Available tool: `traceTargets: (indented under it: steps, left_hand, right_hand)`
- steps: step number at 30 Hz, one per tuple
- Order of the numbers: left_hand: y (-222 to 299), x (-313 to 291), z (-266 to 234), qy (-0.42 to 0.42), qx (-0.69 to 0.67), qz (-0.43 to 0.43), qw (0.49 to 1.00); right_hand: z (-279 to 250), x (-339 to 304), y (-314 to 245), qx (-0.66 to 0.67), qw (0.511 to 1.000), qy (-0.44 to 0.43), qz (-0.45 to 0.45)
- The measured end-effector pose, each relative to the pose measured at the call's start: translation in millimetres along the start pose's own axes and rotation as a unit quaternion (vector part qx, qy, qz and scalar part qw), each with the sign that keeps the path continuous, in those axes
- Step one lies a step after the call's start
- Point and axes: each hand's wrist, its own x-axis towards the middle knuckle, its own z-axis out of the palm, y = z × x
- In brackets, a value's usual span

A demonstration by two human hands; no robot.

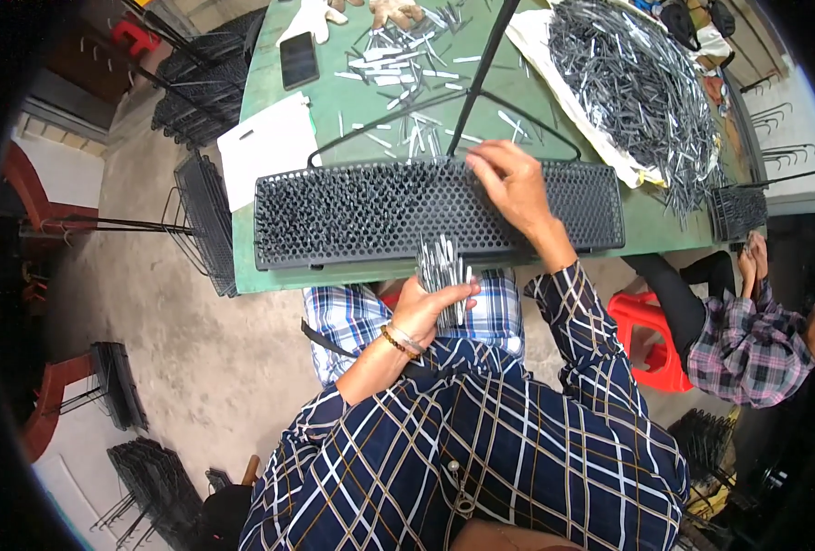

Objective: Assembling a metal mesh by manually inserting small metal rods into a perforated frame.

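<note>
My left hand [418, 310] is wrapped round a bundle of thin grey metal strips [441, 266], which stand upright just in front of a rack's near edge. The rack [580, 213] is a long black perforated tray with a wire handle, lying on the table. Many small dark strips [320, 213] stand in its holes on the left side; the holes in the middle and on the right look bare. Above the right-middle of the rack is my right hand [515, 184], thumb and fingers drawn together over the far edge. Whatever it pinches, if anything, is too small to make out.
Loose strips [398, 64] lie scattered on the green table [265, 87], near a phone [299, 61] and a white sheet [265, 151]. A white sack [540, 50] heaped with strips stands at right. Racks [207, 216] line the left. A co-worker [738, 340] sits at right near a red stool [646, 340].
</note>
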Motion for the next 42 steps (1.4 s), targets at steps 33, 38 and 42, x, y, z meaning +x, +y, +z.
traceTargets:
  steps: [33, 38, 42]
  left_hand:
    - [-2, 5, 5, 0.040, -0.016, -0.042, 0.998]
    - [-7, 8, 1, 0.034, -0.024, -0.053, 0.998]
    - [-8, 9, -2, 0.024, -0.028, -0.053, 0.998]
  right_hand:
    - [13, 3, 13, -0.023, 0.997, 0.052, -0.045]
    - [12, -8, 20, -0.076, 0.996, 0.003, -0.035]
    - [0, -8, -1, -0.009, 0.998, 0.055, -0.007]
